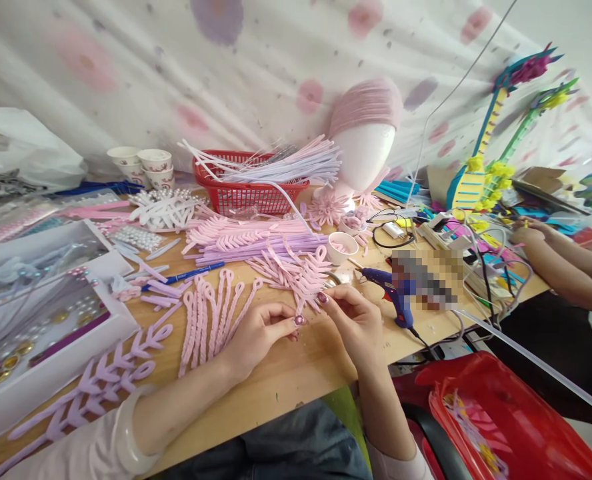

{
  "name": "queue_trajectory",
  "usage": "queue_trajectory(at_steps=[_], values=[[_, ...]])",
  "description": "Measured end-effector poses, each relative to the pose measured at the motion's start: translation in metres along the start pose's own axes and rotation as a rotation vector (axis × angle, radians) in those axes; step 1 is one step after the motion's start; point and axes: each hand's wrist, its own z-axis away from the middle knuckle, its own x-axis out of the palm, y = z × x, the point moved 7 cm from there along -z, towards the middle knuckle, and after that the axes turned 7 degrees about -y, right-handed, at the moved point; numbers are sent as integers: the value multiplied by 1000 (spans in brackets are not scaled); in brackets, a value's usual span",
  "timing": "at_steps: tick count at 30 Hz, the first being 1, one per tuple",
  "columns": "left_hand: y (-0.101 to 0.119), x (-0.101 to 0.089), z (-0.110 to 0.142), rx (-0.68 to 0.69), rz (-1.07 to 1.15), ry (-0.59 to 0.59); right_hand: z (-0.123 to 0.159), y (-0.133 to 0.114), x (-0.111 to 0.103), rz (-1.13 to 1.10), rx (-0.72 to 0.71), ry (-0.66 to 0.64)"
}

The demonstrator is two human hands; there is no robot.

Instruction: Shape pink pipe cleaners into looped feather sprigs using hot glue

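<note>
Between my hands is a pink pipe-cleaner branch (310,275), with a loop at its top and slanted leaves down its stem. My left hand (263,331) is closed, its thumb and fingertips pinching the lower end of the stem. At the branch's lower right, my right hand (357,323) is closed too, thumb against fingers on the leaf ends; exactly what lies in the pinch is partly hidden. Left of the branch lie several twisted pink pipe-cleaner stems (211,317) with looped tops. Behind it are bundles of pink pipe cleaners (226,232) and purple pipe cleaners (246,250).
A blue glue gun (401,303) lies right of my right hand, near a paper cup (343,248). A red basket (243,197) of pipe cleaners and a foam head (366,150) stand behind. White boxes (119,293) sit left. Another person's arms (561,257) are at right.
</note>
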Motion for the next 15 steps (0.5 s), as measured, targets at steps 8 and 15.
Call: queue_trajectory(at_steps=[8, 15], values=[[2, -1, 0, 26, -32, -16, 5, 8, 13, -192, 82, -6], [1, -1, -1, 34, -48, -18, 3, 3, 14, -183, 43, -2]])
